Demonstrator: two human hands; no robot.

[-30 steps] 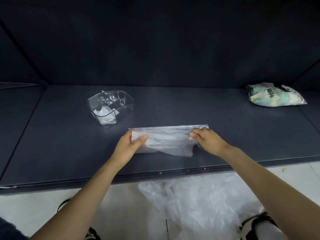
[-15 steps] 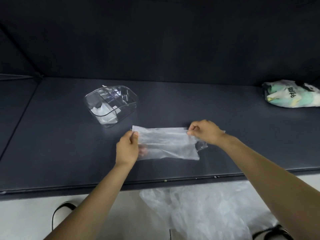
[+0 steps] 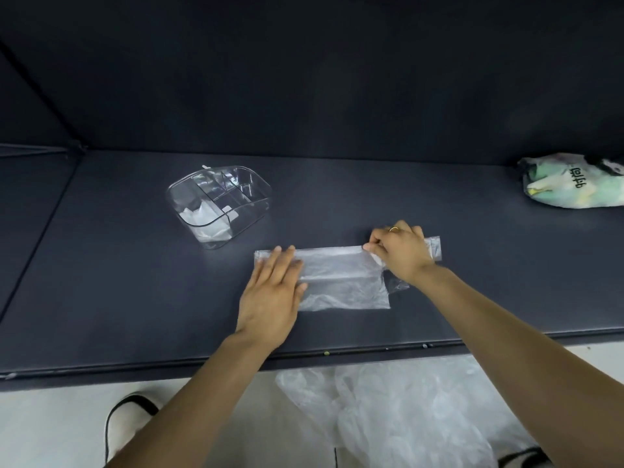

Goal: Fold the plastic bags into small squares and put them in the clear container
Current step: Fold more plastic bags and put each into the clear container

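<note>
Dark table [image 3: 135,282] (dark wall behind): left hand [image 3: 270,295] flat, right hand [image 3: 401,253] pinching plastic bag [image 3: 341,282].

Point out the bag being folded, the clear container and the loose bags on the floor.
plastic bag [image 3: 341,276]: head view, middle of the folded strip.
clear container [image 3: 251,214]: head view, near side wall.
loose bags [image 3: 388,410]: head view, middle of the crumpled pile.

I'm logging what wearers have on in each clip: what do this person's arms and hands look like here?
Both forearms are bare, with no sleeves, gloves or watch in view. The right hand wears a thin gold-coloured ring on one finger. The left hand shows nothing worn.
</note>
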